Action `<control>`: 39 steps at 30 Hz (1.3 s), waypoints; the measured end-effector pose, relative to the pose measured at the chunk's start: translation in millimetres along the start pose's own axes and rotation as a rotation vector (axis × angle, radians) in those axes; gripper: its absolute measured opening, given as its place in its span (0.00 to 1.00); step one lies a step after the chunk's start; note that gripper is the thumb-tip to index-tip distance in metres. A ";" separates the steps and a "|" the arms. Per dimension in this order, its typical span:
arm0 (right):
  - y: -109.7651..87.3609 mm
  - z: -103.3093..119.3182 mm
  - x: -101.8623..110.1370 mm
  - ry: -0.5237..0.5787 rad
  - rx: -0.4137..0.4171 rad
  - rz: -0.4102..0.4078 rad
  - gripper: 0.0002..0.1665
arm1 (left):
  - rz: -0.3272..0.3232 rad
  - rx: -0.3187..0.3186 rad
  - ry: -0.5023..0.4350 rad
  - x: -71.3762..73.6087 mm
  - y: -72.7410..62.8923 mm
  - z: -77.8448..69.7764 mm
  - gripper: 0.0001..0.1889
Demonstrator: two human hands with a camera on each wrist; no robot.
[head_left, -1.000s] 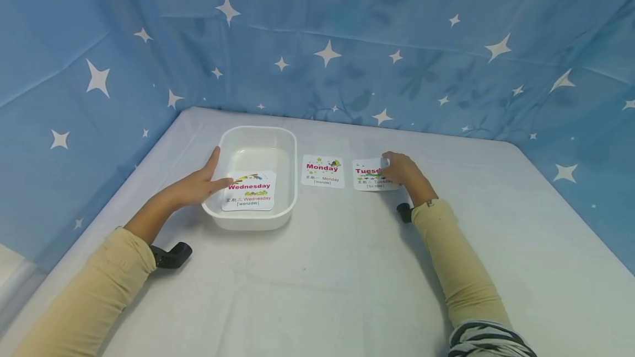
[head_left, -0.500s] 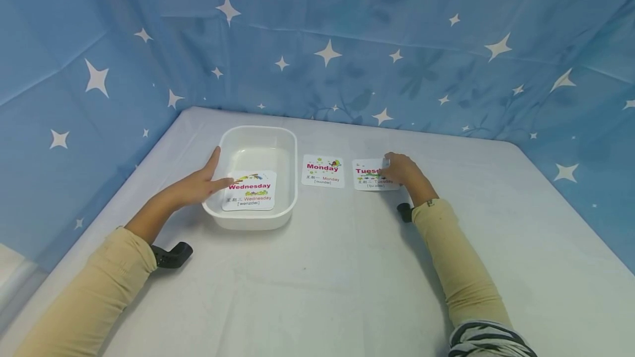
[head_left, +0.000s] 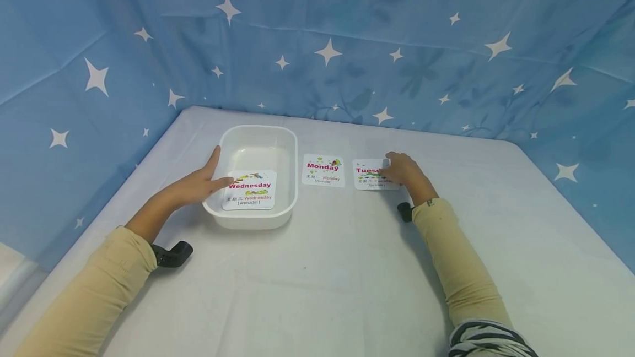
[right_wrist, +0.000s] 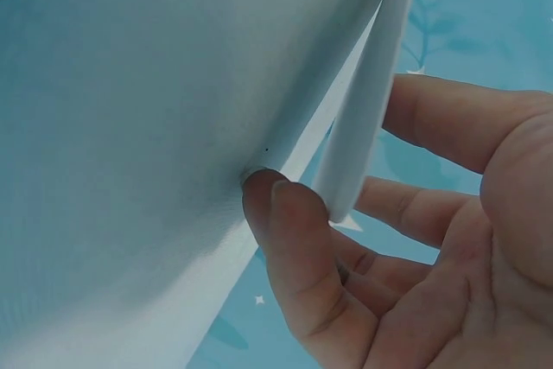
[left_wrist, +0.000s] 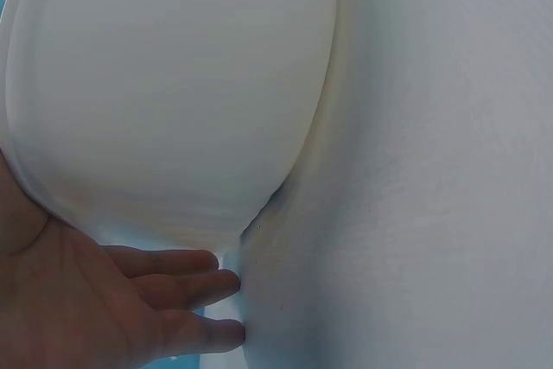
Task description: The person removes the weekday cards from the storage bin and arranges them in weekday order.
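In the head view a white plastic tub (head_left: 250,222) stands at the left of the table. A "Wednesday" word card (head_left: 250,200) rests in its near end, face up. My left hand (head_left: 195,186) is at the tub's left side, its thumb reaching over the rim to the card. In the left wrist view, straight fingers (left_wrist: 186,287) lie beside the tub's outer wall. Farther right, my right hand (head_left: 403,172) pinches the right edge of a "Tuesday" card (head_left: 366,182). The right wrist view shows this card (right_wrist: 354,144) edge-on and tilted between thumb and fingers.
A "Monday" card (head_left: 323,171) lies flat between the tub and the "Tuesday" card. White cloth covers the table (head_left: 307,291). A blue star-patterned curtain (head_left: 357,70) hangs along the back and sides. Black curved pieces (head_left: 175,255) sit at both wrists.
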State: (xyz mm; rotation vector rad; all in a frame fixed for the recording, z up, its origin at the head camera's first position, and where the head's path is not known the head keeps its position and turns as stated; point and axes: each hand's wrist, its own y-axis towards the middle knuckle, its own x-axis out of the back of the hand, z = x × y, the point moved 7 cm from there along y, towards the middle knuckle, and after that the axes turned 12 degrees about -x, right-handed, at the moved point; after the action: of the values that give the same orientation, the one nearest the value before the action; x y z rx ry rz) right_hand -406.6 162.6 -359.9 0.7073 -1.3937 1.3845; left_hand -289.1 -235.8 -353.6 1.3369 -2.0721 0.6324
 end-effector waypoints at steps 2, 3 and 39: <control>0.2 0.4 0.0 -0.004 0.004 0.002 0.38 | -0.001 -0.005 -0.003 -0.2 0.2 -0.5 0.46; 0.2 0.4 0.0 -0.007 0.007 0.004 0.38 | -0.001 -0.006 -0.004 -0.4 0.2 -0.5 0.46; -0.6 -1.1 0.0 -0.006 -0.001 0.006 0.40 | 0.001 -0.014 -0.024 0.3 0.2 -1.4 0.46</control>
State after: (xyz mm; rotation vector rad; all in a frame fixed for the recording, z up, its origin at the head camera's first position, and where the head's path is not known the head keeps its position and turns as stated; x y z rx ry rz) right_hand -405.8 163.5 -359.8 0.7073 -1.4019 1.3877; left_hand -289.1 -234.9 -352.5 1.3415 -2.0928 0.6038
